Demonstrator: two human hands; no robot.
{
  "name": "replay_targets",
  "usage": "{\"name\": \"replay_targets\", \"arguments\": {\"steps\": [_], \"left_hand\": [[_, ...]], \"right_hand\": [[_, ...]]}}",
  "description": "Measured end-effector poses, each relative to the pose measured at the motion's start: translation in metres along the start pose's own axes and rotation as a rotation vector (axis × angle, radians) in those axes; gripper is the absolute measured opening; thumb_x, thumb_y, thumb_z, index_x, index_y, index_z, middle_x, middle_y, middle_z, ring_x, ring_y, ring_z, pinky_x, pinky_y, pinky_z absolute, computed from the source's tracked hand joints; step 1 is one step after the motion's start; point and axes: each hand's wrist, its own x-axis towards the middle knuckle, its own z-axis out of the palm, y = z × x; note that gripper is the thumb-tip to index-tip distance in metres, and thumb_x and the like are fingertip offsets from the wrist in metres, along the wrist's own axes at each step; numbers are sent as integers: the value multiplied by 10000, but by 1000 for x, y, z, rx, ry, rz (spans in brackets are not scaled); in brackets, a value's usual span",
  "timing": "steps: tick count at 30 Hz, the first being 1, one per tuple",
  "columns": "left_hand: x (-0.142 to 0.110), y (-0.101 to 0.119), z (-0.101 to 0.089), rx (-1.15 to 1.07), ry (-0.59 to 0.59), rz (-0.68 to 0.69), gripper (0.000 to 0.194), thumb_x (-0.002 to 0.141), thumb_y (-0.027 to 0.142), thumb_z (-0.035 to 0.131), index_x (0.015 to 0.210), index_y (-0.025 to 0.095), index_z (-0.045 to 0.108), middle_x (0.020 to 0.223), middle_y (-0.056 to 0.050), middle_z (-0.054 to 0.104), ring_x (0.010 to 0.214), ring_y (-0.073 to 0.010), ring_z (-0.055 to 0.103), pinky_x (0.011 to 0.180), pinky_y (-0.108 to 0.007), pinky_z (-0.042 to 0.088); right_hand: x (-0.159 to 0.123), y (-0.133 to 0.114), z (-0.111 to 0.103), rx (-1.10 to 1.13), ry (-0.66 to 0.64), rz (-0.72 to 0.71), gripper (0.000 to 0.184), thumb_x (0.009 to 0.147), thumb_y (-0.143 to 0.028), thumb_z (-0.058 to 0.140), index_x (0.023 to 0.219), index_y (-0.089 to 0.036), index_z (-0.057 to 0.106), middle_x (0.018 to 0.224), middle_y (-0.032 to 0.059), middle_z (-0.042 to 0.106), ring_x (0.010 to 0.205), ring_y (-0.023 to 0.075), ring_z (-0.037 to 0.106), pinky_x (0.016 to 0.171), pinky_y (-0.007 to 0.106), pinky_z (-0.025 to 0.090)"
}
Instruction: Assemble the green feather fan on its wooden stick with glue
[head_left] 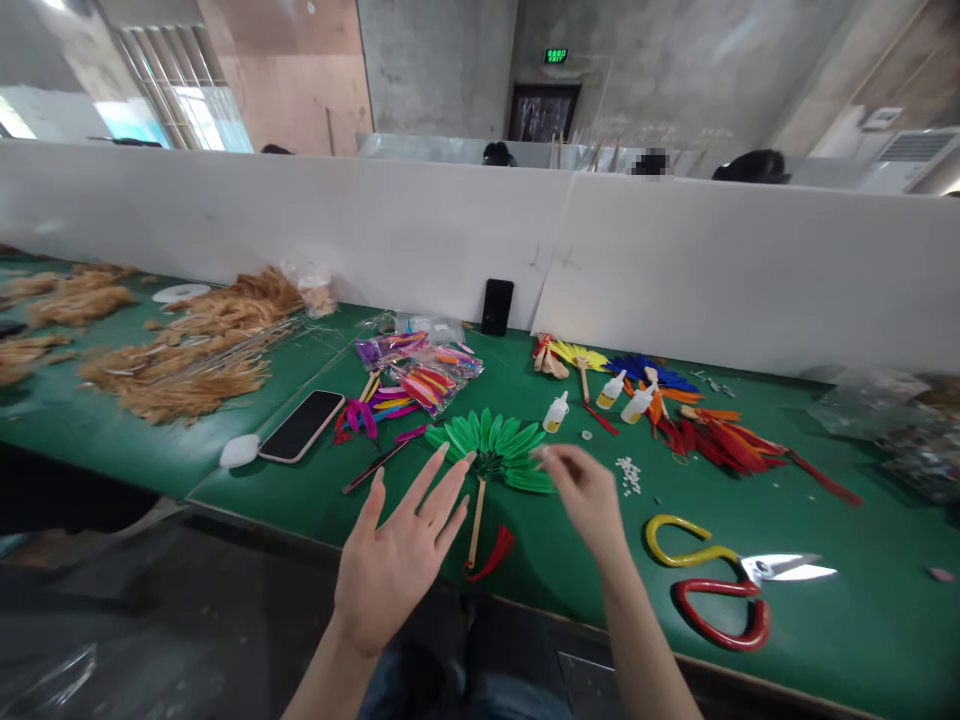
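Note:
A green feather fan (495, 440) lies on the table before me, its thin wooden handle (478, 525) pointing toward me and a red tassel (496, 552) at the handle's end. My left hand (397, 550) is held palm up with fingers spread, just left of the handle and holding nothing. Over the fan's right-hand feathers, my right hand (585, 492) has its thumb and fingers pinched together. Whatever may be between those fingertips is too small to make out. Small white beads (628, 475) are scattered to the right of that hand.
Big scissors (739, 575) lie at the right, blades partly apart. Glue bottles (556, 412) and finished-looking red-orange feathers (724, 440) are beyond the beads. To the left are a phone (302, 427), bagged colored feathers (427, 375) and brown fibre bundles (195, 360). A white partition (375, 235) stands behind.

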Motion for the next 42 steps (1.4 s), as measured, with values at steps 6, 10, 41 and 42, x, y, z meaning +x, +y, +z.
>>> {"name": "replay_targets", "arguments": {"steps": [6,10,41,42], "left_hand": [[0,-15,10,160,45,54,699,873,625,81,1426,235,254,1466,-40,306,1392,-221,11,1115,-434,-43],[-2,-21,9,375,35,115,655,877,624,165,1412,268,289,1474,-14,290,1392,-229,3,1116,-427,-50],[7,-16,-2,125,77,-15,745,848,666,78,1454,234,125,1474,-60,285,1389,-238,82,1116,-445,27],[8,-15,-1,112,78,-21,741,852,661,81,1453,231,130,1470,-66,293,1386,-238,100,1117,-440,37]], "right_hand": [[-36,-56,33,251,-395,130,242,805,-388,581,909,-186,665,882,41,680,789,165,618,613,236,474],[-35,-59,28,269,-392,145,267,823,-391,559,942,-182,675,872,39,678,788,162,609,611,230,470],[-39,-44,20,285,-373,282,353,806,-464,566,961,-167,680,851,64,693,614,122,589,476,199,440],[-39,-45,20,298,-377,288,353,802,-463,572,970,-170,677,864,65,691,622,122,589,482,199,444]]}}
